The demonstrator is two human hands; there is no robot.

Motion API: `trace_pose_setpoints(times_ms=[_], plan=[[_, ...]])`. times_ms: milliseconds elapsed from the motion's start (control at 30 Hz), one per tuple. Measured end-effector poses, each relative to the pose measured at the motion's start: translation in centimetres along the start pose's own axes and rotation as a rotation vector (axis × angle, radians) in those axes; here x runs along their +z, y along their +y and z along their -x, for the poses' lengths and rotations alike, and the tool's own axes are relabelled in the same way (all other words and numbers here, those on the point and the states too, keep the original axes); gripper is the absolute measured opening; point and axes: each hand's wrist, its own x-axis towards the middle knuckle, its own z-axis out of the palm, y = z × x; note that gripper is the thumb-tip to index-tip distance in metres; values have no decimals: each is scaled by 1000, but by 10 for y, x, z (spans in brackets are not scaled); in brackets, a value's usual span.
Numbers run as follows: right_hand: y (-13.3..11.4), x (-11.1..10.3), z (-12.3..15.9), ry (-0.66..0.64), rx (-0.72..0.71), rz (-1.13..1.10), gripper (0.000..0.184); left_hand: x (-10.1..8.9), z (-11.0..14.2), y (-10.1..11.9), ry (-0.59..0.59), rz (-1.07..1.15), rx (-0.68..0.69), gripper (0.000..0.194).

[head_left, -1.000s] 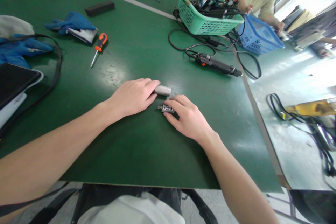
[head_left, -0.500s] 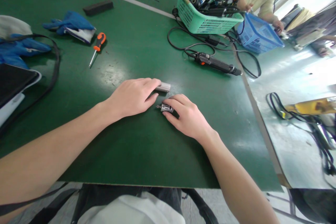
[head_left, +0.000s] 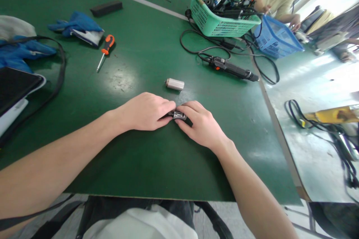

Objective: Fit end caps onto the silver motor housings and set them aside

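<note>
Between both hands, low over the green table [head_left: 157,164], is a small slotted metal part [head_left: 179,115] with a thin shaft at its left end. My right hand [head_left: 200,123] is closed round its right side, hiding that end. My left hand [head_left: 148,112] pinches the thin left end between thumb and fingers. Just beyond my fingers a silver metal cylinder [head_left: 175,84] lies on its side, touched by neither hand.
An orange-handled screwdriver [head_left: 106,48], blue gloves [head_left: 75,24] and a dark block [head_left: 106,8] lie to the left. A corded electric screwdriver [head_left: 230,68] lies ahead right, before a green basket [head_left: 221,26] of tools and a blue basket [head_left: 276,39]. Another person [head_left: 280,3] is behind.
My left hand has let go of the silver cylinder, leaving it on the table, and has come nearer to pinch the slotted part's shaft end. My right hand has stayed in place.
</note>
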Motion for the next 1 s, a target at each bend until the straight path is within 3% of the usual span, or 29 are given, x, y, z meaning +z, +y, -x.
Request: trace_pose_setpoints(times_ms=[800,1000], plan=[[1,1,1,15,-1,11,21,3,-3,-3,4,-69,3,28],[1,4,1,27,21,19,21,5,-1,-4,23,-35,23,23]])
